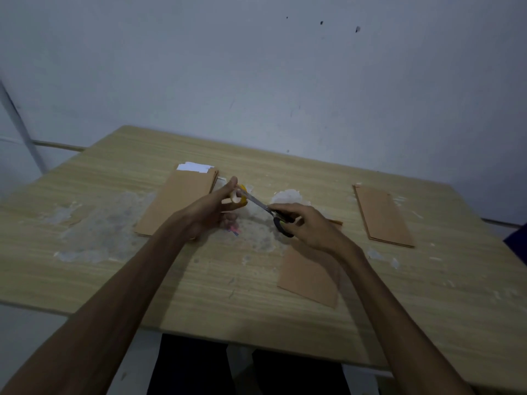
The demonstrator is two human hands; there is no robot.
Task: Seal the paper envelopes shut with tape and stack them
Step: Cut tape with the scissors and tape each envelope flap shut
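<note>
- While the left hand (211,208) pinches a small roll of tape (237,196) between thumb and fingers, the right hand (309,223) grips black-handled scissors (269,212) with fingers curled through the loops, the blades pointing at the roll and reaching it.
- One brown paper envelope (309,273) lies flat on the bench (199,280) just below the right hand and wrist, partly hidden by them.
- A pile of brown envelopes (178,201) lies left of and beyond the left hand, with white paper (194,167) showing at its far end; the left wrist covers its near corner.
- A second, smaller stack of envelopes (383,216) lies well to the right of the right hand, apart from everything else.
- The bench is pale wood-grain, blotched with whitish residue under and left of the hands.
- A crumpled clear plastic wad (288,196) sits just beyond the right hand, and a small pink-and-blue scrap (233,230) lies under the left hand.
- A plain grey-blue wall (256,67) with a few dark marks stands behind the bench; the light is dim.
- Dark-clothed legs (194,366) show below the bench's near edge.
</note>
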